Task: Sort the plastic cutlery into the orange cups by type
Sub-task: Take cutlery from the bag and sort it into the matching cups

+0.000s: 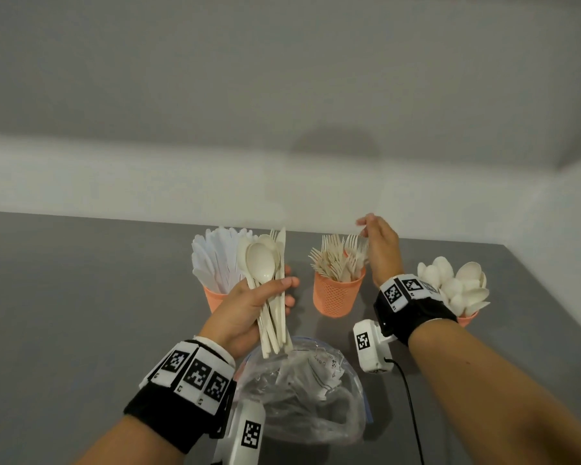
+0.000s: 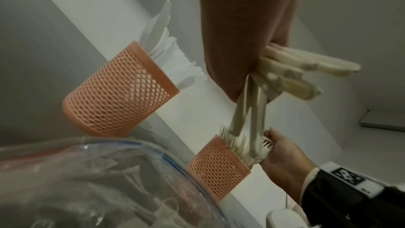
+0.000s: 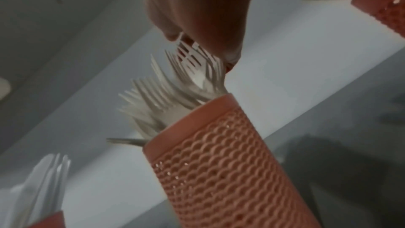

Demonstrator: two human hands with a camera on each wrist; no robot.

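Observation:
Three orange mesh cups stand in a row on the grey table. The left cup [image 1: 213, 298] holds white knives, the middle cup [image 1: 337, 298] holds forks [image 1: 336, 263], and the right cup [image 1: 467, 318] holds spoons [image 1: 457, 286]. My left hand [image 1: 282, 292] grips a mixed bundle of cutlery [image 1: 270, 317], mostly spoons with a knife and a fork, raised in front of the knife cup. My right hand [image 1: 364, 229] hovers over the fork cup [image 3: 219, 162]. Its fingertips [image 3: 173, 34] pinch the tines of a fork [image 3: 197, 68] that stands in that cup.
A crumpled clear zip bag [image 1: 302, 391] lies on the table just below my left hand. A black cable [image 1: 413, 414] runs down from the right wrist camera [image 1: 371, 347]. A white wall ledge [image 1: 282, 182] runs along the table's far edge, close behind the cups.

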